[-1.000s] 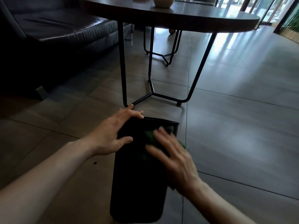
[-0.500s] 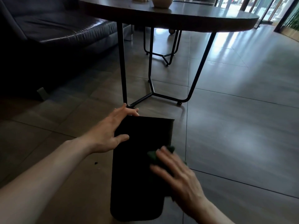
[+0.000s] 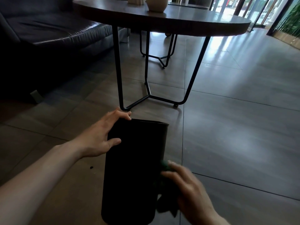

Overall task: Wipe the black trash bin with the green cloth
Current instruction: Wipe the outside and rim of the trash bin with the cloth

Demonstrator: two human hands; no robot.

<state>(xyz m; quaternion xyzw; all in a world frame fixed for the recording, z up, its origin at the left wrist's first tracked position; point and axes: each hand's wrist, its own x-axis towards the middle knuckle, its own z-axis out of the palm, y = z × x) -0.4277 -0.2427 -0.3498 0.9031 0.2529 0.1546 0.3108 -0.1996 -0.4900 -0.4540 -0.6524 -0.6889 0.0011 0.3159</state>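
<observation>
Black plastic trash bin (image 3: 134,168) is lying tilted on the grey tiled floor (image 3: 235,135), with both bare hands on it.

Dark leather sofa (image 3: 48,30) is sitting far left; next, the left hand (image 3: 103,135) is resting spread along the bin's left side, fingertips at the rim. Behind, a round dark-topped table on black metal legs (image 3: 162,20) is carrying a pale ceramic pot (image 3: 156,4). At the bin's right side, the blurred right hand (image 3: 190,190) is pressing the crumpled green cloth (image 3: 164,166) against the wall; I cannot tell whether its fingers are curling round the cloth.
</observation>
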